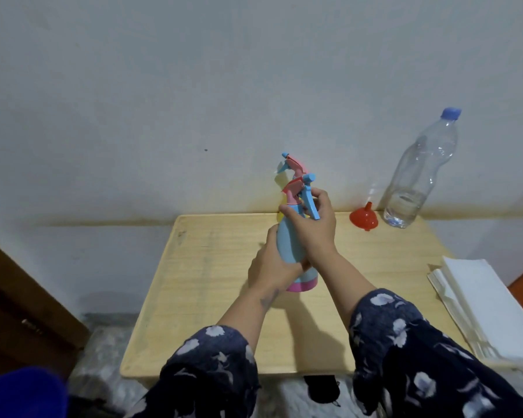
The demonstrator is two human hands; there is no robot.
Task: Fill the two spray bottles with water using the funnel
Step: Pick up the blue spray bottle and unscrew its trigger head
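A light blue spray bottle (288, 242) with a pink base and pink-and-blue trigger head stands on the wooden table (212, 267). My left hand (271, 267) grips its body from the left. My right hand (311, 224) grips the neck and spray head from the right. Behind it, mostly hidden, a second spray bottle (293, 165) shows only its pink-and-blue head and a bit of yellow body. A red funnel (363, 218) lies mouth-down at the back right. Beside it stands a capped clear water bottle (417, 173) holding a little water at the bottom.
A stack of white paper towels (489, 306) lies at the table's right edge. The table's back edge meets a white wall. A dark wooden door or cabinet (18, 312) is at the left, and a blue object (21, 393) is at the lower left.
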